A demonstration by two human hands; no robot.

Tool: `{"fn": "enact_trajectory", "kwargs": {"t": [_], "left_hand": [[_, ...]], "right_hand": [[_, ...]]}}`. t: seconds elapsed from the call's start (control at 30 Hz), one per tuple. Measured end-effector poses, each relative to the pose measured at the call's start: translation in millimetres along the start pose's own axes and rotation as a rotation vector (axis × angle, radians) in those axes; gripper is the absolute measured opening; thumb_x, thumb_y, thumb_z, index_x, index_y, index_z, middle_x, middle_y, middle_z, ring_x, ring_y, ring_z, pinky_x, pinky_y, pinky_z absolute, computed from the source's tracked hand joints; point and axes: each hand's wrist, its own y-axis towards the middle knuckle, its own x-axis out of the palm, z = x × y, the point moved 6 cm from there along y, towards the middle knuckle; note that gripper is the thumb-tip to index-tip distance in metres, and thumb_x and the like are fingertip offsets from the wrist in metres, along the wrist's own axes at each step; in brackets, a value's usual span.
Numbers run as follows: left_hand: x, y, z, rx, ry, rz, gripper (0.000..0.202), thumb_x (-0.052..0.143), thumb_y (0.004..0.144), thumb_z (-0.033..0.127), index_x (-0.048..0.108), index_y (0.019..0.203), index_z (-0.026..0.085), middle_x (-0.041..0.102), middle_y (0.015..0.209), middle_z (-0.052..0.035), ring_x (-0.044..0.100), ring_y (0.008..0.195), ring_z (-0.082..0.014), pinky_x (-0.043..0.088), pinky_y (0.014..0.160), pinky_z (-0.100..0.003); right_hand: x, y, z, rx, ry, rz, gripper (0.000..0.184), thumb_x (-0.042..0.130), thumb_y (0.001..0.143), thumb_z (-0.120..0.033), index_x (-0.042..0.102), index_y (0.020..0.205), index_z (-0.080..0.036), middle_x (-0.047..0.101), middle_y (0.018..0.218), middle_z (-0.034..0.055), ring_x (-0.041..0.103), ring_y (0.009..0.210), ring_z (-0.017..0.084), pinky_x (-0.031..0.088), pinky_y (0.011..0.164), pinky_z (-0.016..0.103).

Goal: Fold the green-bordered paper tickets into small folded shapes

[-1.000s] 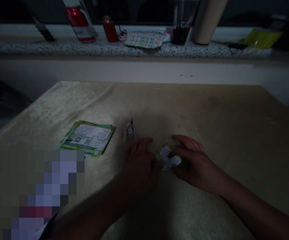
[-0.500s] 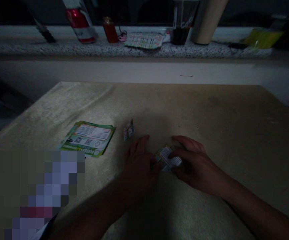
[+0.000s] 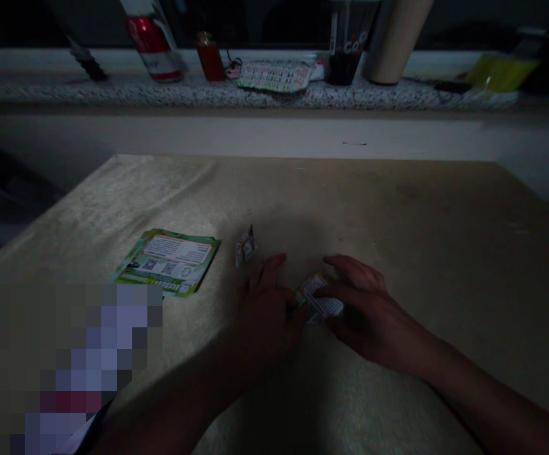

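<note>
Dim light. Folded printed paper (image 3: 323,306) on the tabletop (image 3: 421,215), near centre, between the hands. Left hand (image 3: 265,316): thumb and forefinger close together at the paper's left edge; cannot tell if this grip pinches it. Right hand (image 3: 374,313): grip partly spread, forefinger on the paper's upper face, thumb by its near edge; firmness of hold unclear. 1 small folded piece (image 3: 245,248) just beyond left hand; green leaflets (image 3: 174,249) stacked farther left

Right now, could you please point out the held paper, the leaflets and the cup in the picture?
Held paper (image 3: 326,307), head view: on its printed face.
Leaflets (image 3: 174,250), head view: on the top one's pale text panel.
Cup (image 3: 342,67), head view: on its dark lower part.
</note>
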Motion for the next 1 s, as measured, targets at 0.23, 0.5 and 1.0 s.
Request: {"fn": "enact_trajectory", "kwargs": {"t": [0.23,0.5,1.0], "left_hand": [[1.4,-0.6,-0.5,-0.004,0.026,-0.01,0.026,0.071,0.085,0.038,0.074,0.07,0.017,0.041,0.156,-0.0139,0.035,0.142,-0.0404,0.03,0.11,-0.067],[1.5,-0.9,0.5,-0.041,0.057,-0.009,0.028,0.071,0.084,0.042,0.074,0.068,0.02,0.041,0.156,-0.0135,0.037,0.143,-0.0397,0.031,0.11,-0.065],[1.9,0.1,0.7,-0.022,0.051,-0.001,0.026,0.071,0.084,0.039,0.074,0.067,0.019,0.042,0.156,-0.0156,0.038,0.142,-0.0396,0.031,0.11,-0.064]], "right_hand": [[6.3,-3.0,1.7,-0.01,0.027,-0.031,0.054,0.063,0.076,-0.005,0.068,0.122,-0.032,0.042,0.153,0.0073,0.034,0.145,0.032,0.03,0.114,0.056],[5.6,-1.6,3.5,0.006,0.072,-0.001,0.049,0.063,0.078,-0.007,0.067,0.122,-0.029,0.046,0.15,0.0082,0.037,0.143,0.03,0.031,0.113,0.054],[9.0,-0.9,1.5,0.018,0.016,0.01,0.044,0.064,0.076,-0.008,0.074,0.114,-0.03,0.051,0.147,0.0081,0.043,0.139,0.033,0.032,0.111,0.057]]}}
